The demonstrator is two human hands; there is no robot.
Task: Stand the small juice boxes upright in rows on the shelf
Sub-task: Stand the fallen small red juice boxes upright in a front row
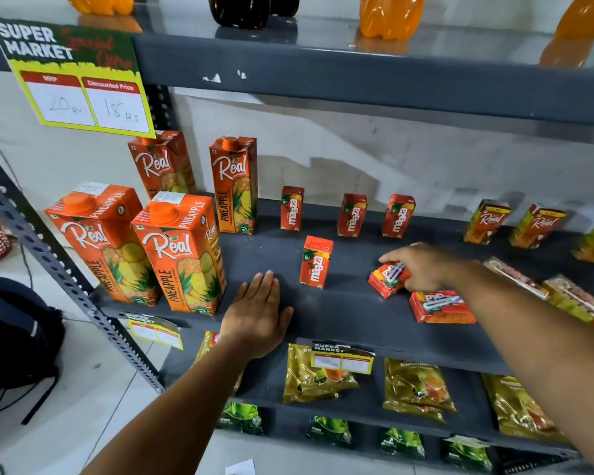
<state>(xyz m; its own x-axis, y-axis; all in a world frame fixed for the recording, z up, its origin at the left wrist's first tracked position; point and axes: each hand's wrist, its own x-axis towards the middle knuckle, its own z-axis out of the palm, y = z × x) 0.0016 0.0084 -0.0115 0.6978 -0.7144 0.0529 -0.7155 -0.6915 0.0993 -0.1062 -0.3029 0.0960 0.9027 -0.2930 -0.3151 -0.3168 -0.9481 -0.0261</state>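
Now I see my right hand [422, 267] clamped on a tilted box [388, 280] mid-shelf [340, 303], left hand [256, 315] flat w/ fingers together at front edge, 4 Maaza boxes [316, 262] upright, another [441, 307] lying flat nearby.

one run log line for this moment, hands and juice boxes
left hand: flat on shelf, empty | right hand: gripping tilted maaza box | upright maaza: four | lying flat: one

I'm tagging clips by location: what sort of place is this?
Most likely a small supermarket aisle: a "Super Market" price sign hangs on a metal shelf stocked with juice cartons and small juice boxes.
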